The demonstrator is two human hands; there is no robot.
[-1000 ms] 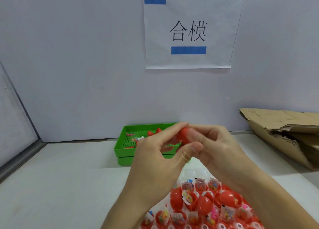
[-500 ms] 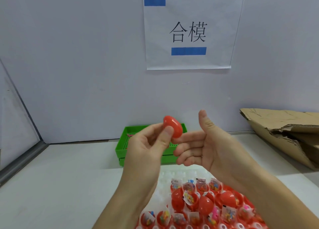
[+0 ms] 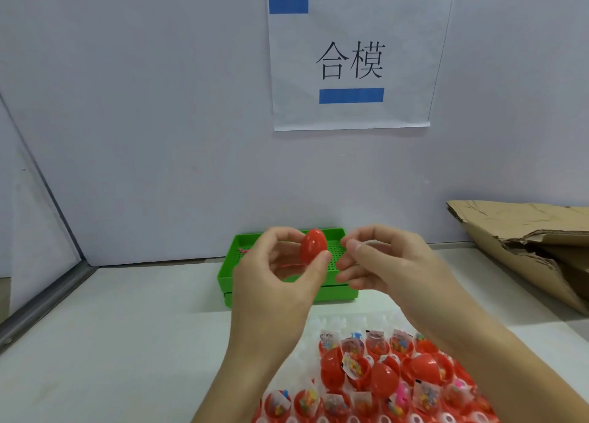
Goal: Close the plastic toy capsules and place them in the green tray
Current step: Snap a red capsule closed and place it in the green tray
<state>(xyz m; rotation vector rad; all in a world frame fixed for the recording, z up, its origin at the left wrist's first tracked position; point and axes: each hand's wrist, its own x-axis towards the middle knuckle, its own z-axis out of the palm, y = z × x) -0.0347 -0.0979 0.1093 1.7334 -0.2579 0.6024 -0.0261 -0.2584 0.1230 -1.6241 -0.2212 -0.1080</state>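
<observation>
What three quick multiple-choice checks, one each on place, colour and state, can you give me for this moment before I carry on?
1. Where is the green tray?
A. against the back wall, beyond the hands
B. on the cardboard
C. at the near table edge

2. What colour is the closed capsule that the left hand holds?
A. blue
B. red
C. yellow

3. What is the right hand doing?
A. gripping the capsule
B. pressing the tray
C. holding nothing, fingers loosely curled beside the capsule

Answers: 1 A, the tray sits by the wall behind both hands; 2 B, the shell is plain red; 3 C, a gap separates its fingertips from the capsule.
</observation>
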